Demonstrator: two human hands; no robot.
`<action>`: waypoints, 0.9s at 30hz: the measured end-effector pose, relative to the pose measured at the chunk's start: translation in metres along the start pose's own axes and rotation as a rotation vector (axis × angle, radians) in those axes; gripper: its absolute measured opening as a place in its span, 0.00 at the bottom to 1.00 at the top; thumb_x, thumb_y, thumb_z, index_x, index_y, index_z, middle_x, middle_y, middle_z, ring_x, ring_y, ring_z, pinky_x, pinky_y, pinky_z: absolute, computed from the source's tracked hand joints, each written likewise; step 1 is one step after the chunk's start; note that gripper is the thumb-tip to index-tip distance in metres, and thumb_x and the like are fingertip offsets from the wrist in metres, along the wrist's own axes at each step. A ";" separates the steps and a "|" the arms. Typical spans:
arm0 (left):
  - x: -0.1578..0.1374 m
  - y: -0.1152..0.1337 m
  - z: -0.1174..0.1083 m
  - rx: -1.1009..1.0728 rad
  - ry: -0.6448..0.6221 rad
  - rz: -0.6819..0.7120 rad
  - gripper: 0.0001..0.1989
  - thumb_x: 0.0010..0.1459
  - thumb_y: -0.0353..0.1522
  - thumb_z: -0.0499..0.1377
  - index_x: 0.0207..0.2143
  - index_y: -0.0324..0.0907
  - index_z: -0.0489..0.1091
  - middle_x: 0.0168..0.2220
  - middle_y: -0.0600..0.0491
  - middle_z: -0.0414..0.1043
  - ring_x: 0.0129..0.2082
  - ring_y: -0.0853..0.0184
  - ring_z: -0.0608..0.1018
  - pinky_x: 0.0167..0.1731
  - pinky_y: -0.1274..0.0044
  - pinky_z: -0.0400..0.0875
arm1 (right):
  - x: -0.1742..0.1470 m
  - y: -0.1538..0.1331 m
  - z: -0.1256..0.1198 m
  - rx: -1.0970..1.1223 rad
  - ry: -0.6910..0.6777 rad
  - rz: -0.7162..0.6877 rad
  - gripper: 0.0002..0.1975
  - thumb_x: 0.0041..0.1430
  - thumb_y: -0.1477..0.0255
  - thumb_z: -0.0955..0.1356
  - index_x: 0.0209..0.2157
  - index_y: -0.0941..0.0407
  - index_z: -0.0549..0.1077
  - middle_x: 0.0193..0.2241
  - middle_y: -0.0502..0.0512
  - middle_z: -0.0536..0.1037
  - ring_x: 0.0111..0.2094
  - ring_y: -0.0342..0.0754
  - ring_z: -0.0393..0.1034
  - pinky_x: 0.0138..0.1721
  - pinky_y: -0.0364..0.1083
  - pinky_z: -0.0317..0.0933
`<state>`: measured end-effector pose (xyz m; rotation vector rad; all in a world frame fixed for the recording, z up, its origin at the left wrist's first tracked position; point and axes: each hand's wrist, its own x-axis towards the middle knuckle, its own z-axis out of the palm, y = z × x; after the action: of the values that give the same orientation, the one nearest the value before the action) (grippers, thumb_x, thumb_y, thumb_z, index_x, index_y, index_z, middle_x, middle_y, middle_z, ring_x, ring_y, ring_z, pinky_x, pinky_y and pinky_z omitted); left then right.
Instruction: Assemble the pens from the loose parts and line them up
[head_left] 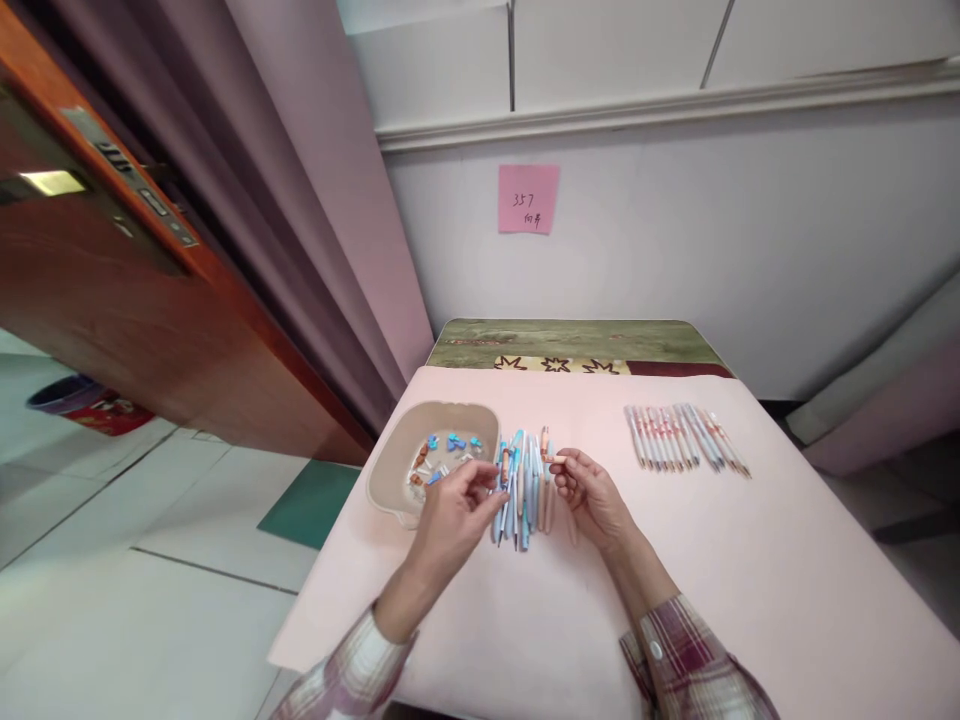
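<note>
My left hand (463, 502) is closed, thumb and forefinger pinching a slim pen (505, 468) with an orange-brown upper part. Between the fingertips of my right hand (596, 496) is a small peach pen piece (557, 460). Just beyond its tip stands a brown-orange pen topper (545, 444); whether the two are joined I cannot tell. Beneath and between both hands lies a row of light blue, white and peach pen barrels (532, 490), partly hidden by my fingers. At the left, a beige plastic basin (382, 470) contains blue and brown small toppers and white bits.
Several decorated pens (675, 437) lie side by side at the right of the pink-covered table (750, 570). The table's green patterned far edge (570, 338) meets the wall, where a pink note (529, 199) hangs. A wooden door (187, 300) and curtain are at the left.
</note>
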<state>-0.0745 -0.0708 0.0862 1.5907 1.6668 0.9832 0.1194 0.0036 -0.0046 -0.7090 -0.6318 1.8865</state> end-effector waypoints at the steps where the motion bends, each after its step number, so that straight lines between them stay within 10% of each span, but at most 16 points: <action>1: 0.004 0.004 0.012 -0.136 0.011 -0.033 0.15 0.52 0.36 0.62 0.43 0.41 0.70 0.33 0.52 0.73 0.29 0.67 0.75 0.32 0.75 0.70 | -0.001 0.000 0.001 -0.011 -0.016 0.000 0.14 0.47 0.67 0.77 0.35 0.56 0.75 0.27 0.50 0.78 0.23 0.38 0.70 0.25 0.36 0.66; 8: 0.018 0.012 0.064 -0.614 0.019 -0.141 0.12 0.50 0.37 0.64 0.32 0.39 0.68 0.28 0.54 0.71 0.24 0.71 0.74 0.28 0.78 0.71 | -0.010 0.001 0.008 -0.110 -0.104 -0.081 0.14 0.44 0.69 0.77 0.34 0.55 0.75 0.25 0.46 0.75 0.21 0.37 0.64 0.25 0.37 0.61; 16: 0.016 0.013 0.058 -0.398 0.012 -0.030 0.09 0.53 0.36 0.62 0.32 0.40 0.69 0.27 0.54 0.72 0.26 0.70 0.75 0.28 0.79 0.70 | -0.009 0.002 0.009 -0.263 -0.153 -0.091 0.11 0.48 0.65 0.75 0.31 0.57 0.76 0.23 0.46 0.71 0.21 0.38 0.62 0.23 0.38 0.58; 22: 0.037 -0.009 -0.019 -0.127 0.175 -0.019 0.10 0.51 0.36 0.61 0.33 0.39 0.70 0.29 0.52 0.73 0.27 0.69 0.74 0.31 0.77 0.68 | -0.003 0.002 -0.003 -0.034 -0.011 -0.090 0.11 0.47 0.69 0.76 0.34 0.56 0.78 0.23 0.47 0.71 0.22 0.37 0.60 0.22 0.35 0.56; 27: 0.058 -0.052 -0.105 0.585 0.171 -0.089 0.04 0.50 0.33 0.58 0.27 0.42 0.70 0.27 0.54 0.73 0.29 0.66 0.73 0.30 0.77 0.63 | -0.001 0.002 -0.008 0.079 0.007 -0.062 0.11 0.47 0.70 0.76 0.35 0.56 0.78 0.24 0.47 0.71 0.22 0.36 0.59 0.22 0.35 0.57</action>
<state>-0.1949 -0.0226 0.1004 1.8030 2.2701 0.6265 0.1243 0.0030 -0.0110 -0.6378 -0.5659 1.8407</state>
